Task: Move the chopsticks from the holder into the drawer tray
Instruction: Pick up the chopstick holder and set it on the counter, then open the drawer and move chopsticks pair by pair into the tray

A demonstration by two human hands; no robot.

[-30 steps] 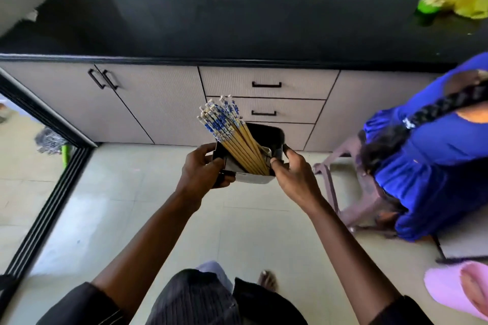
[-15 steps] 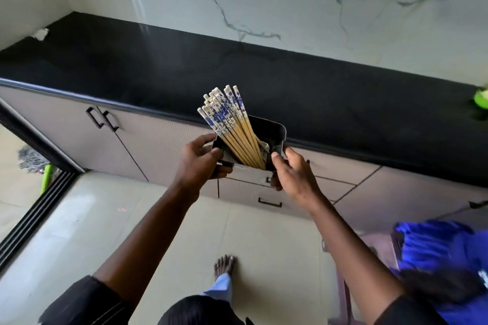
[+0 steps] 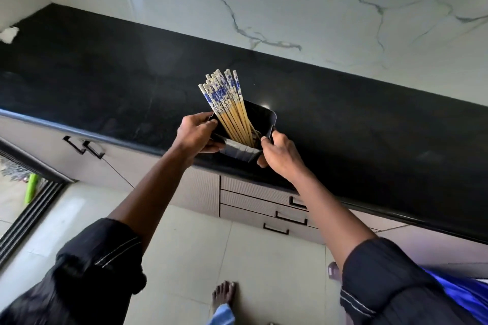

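Holder [image 3: 239,153] now sits higher and farther, over the near edge of the black surface [image 3: 105,82]. Left hand [image 3: 196,133] grips its left side, right hand [image 3: 281,152] its right. Chopsticks [image 3: 227,105] stand inside, leaning left; drawers [image 3: 253,192] below closed.

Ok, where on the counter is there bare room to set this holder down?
Bare counter lies between the white scrap and the holder, and again right of it. It is crowded only where the left hand and right hand grip the holder.
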